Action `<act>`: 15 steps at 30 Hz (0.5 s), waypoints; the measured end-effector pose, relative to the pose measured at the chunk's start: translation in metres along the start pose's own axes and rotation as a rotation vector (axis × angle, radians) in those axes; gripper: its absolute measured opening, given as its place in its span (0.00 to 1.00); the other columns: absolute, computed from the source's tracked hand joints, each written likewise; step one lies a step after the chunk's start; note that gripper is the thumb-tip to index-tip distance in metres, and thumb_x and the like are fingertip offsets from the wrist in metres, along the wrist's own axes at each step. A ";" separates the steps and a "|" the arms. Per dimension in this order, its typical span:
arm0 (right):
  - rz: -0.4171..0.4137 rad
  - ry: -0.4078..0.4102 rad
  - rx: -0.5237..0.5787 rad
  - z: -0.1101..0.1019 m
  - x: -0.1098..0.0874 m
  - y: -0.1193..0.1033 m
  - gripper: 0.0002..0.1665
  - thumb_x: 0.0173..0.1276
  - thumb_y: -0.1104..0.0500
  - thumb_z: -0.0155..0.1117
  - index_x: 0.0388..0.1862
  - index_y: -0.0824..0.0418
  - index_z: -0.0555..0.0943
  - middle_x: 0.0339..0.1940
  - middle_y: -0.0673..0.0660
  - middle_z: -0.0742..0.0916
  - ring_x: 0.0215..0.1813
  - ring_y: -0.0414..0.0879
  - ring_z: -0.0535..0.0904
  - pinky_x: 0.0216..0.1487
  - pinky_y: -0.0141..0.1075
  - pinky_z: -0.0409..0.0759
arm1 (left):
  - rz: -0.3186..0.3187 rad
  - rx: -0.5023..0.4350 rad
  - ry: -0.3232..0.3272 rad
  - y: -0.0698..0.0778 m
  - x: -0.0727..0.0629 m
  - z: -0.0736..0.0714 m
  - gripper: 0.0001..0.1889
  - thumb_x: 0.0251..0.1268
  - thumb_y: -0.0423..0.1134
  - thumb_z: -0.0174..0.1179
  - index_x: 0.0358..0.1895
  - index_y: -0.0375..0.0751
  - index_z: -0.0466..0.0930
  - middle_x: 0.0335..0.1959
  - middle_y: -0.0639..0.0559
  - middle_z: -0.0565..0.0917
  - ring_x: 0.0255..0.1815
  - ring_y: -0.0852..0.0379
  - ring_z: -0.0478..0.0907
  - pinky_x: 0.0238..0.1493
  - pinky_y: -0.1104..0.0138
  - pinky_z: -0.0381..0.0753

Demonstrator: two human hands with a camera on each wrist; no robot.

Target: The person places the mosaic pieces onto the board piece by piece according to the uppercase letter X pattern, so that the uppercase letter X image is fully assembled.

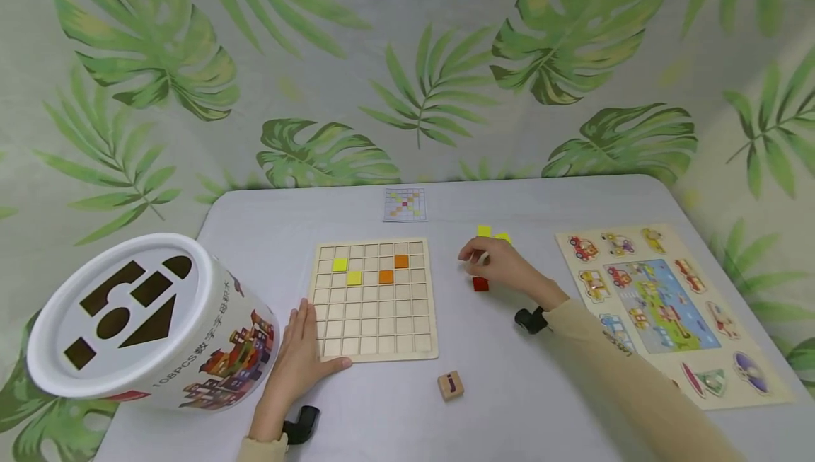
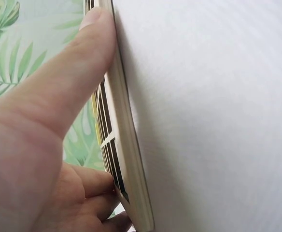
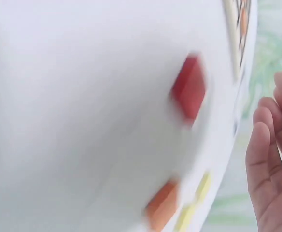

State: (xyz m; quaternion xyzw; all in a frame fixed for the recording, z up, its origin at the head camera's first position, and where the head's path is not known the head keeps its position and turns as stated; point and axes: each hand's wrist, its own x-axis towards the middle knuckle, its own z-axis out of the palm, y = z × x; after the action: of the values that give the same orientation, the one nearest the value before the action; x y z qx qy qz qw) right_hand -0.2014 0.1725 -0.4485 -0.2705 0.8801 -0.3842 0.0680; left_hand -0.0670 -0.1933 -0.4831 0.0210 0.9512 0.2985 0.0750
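My left hand rests at the near left corner of a wooden grid board, fingers stretched along its left side and thumb out along the near edge. In the left wrist view the thumb touches the board's rim. Two yellow and two orange tiles sit in the board's upper cells. Right of the board, my right hand hovers with bent fingers over loose tiles, nothing visible between them. A red tile, an orange tile and two yellow tiles lie below it.
A pattern card lies behind the board. A wooden letter block sits near the front. At the left stands a large white tub with shaped holes in its lid; at the right lies a vehicle picture puzzle.
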 end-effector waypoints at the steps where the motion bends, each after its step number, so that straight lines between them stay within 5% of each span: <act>1: 0.007 0.004 0.005 -0.004 -0.005 0.004 0.09 0.60 0.71 0.66 0.41 0.68 0.81 0.39 0.58 0.85 0.39 0.49 0.78 0.40 0.40 0.80 | 0.001 -0.001 0.001 0.000 0.000 0.000 0.65 0.41 0.52 0.77 0.71 0.18 0.41 0.74 0.27 0.38 0.73 0.29 0.31 0.68 0.40 0.37; 8: 0.035 -0.066 -0.012 -0.011 -0.026 0.025 0.12 0.58 0.72 0.65 0.42 0.66 0.81 0.39 0.57 0.85 0.39 0.49 0.77 0.42 0.40 0.78 | -0.003 0.008 -0.003 -0.001 -0.001 -0.001 0.65 0.41 0.52 0.76 0.71 0.18 0.41 0.74 0.28 0.37 0.72 0.29 0.31 0.68 0.40 0.37; 15: -0.004 -0.111 -0.126 0.000 -0.026 0.027 0.13 0.55 0.72 0.70 0.38 0.63 0.81 0.36 0.52 0.82 0.35 0.45 0.73 0.36 0.35 0.75 | 0.001 0.004 0.000 0.000 -0.001 0.000 0.65 0.40 0.52 0.76 0.71 0.18 0.41 0.74 0.28 0.37 0.72 0.28 0.32 0.68 0.40 0.38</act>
State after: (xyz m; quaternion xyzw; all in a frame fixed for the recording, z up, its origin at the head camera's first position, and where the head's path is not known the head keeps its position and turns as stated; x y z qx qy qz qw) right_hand -0.1910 0.2013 -0.4701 -0.2967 0.8969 -0.3127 0.0989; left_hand -0.0664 -0.1934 -0.4830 0.0217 0.9518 0.2967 0.0747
